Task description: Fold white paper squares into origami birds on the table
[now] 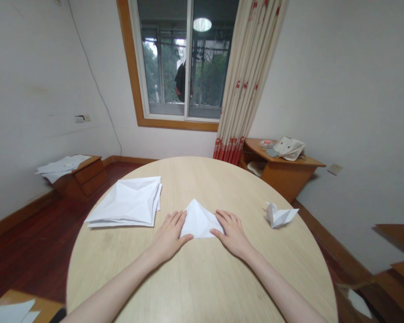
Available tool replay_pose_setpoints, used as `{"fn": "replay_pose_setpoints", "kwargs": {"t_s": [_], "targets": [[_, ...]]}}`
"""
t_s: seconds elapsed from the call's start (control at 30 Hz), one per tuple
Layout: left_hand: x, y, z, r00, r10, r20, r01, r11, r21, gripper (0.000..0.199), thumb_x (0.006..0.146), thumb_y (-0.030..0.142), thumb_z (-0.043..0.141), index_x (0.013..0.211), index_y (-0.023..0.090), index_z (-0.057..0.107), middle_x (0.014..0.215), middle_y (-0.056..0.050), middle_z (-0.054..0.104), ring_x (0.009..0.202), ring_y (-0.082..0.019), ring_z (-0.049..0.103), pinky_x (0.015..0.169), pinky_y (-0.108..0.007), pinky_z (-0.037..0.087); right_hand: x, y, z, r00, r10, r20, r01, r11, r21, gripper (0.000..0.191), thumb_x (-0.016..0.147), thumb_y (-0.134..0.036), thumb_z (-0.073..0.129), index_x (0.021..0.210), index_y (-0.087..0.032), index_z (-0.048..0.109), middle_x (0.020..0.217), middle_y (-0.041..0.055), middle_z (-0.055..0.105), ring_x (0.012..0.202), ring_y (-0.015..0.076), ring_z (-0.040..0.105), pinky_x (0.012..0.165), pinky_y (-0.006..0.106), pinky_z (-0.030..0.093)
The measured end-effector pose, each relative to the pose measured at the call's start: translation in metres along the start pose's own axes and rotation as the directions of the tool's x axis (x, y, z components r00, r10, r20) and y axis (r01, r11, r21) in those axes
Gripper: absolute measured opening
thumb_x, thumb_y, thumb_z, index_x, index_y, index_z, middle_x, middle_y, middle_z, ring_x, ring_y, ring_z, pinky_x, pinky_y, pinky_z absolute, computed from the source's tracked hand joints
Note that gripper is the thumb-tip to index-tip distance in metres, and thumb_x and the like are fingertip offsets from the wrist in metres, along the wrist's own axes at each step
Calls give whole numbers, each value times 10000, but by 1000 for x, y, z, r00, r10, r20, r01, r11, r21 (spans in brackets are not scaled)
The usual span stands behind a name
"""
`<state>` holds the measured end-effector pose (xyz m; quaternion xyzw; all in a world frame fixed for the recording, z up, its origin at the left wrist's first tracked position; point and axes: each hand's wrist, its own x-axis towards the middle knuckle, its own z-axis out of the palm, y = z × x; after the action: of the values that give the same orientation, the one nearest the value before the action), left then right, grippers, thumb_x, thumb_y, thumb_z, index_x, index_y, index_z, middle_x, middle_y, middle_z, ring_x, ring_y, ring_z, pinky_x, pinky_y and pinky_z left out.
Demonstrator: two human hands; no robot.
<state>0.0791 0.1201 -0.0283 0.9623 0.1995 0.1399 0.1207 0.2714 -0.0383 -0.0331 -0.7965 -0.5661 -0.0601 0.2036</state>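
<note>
A small sheet of white paper [200, 223], folded to a triangle-like shape with its peak pointing away from me, lies flat on the round table in front of me. My left hand [170, 231] rests over its left corner, fingers stretched out and thumb along the near edge. On the opposite corner lies my right hand [234, 231], likewise flat with fingers extended and the thumb at the near edge. The outer corners of the paper are hidden under my hands. Neither hand is closed round the paper.
A stack of creased white paper sheets [128, 202] lies left on the pale round table [202, 287]. Toward the right edge sits a folded paper figure [279, 216]. Beyond stand a low drawer cabinet [87, 177] and a corner desk [286, 168] with a cloth bag [289, 148].
</note>
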Motion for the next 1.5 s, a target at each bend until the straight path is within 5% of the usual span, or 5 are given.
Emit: {"fn": "replay_pose_setpoints", "kwargs": {"t_s": [0.73, 1.07, 1.5], "targets": [[1, 1, 0, 999, 25, 32, -26, 1000, 10, 656, 909, 420, 514, 1459, 148, 280, 1496, -152, 312, 1389, -291, 277, 1123, -503, 257, -1, 3, 3, 1000, 0, 19, -1, 997, 76, 516, 908, -462, 486, 1350, -196, 487, 1373, 123, 516, 1250, 304, 433, 1039, 499, 322], [0, 1, -1, 990, 93, -108, -97, 995, -35, 741, 854, 337, 614, 1472, 191, 232, 1526, -131, 267, 1411, -271, 225, 1122, -452, 298, 0, 4, 3, 999, 26, 30, -30, 990, 135, 541, 902, -456, 484, 1385, -218, 441, 1420, 104, 468, 1288, 291, 396, 1060, 492, 308], [0, 6, -4, 948, 108, -300, -188, 949, -253, 979, 769, 199, 696, 1498, 274, 46, 1505, -123, 316, 1359, -305, 333, 1082, -478, 323, 1, 1, -8, 992, -4, -124, 49, 931, 363, 436, 880, -436, 518, 1273, -251, 556, 1265, 89, 599, 1187, 285, 482, 1019, 496, 335]]}}
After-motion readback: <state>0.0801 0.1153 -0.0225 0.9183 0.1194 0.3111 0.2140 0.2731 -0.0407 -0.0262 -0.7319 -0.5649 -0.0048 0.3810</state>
